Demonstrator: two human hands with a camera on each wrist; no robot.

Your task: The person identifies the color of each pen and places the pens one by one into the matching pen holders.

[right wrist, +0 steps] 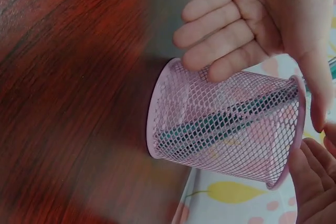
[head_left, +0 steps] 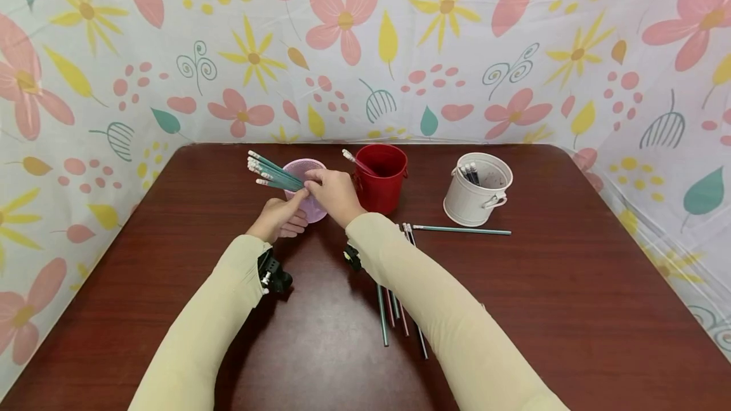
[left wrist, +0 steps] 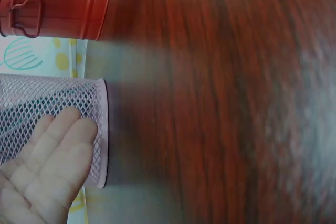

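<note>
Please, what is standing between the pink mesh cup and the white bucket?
In the head view, the red bucket stands between the pink mesh cup and the white bucket.

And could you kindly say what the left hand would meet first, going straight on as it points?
Likely the pink mesh cup, right beside the left hand, though whether they touch is unclear.
</note>
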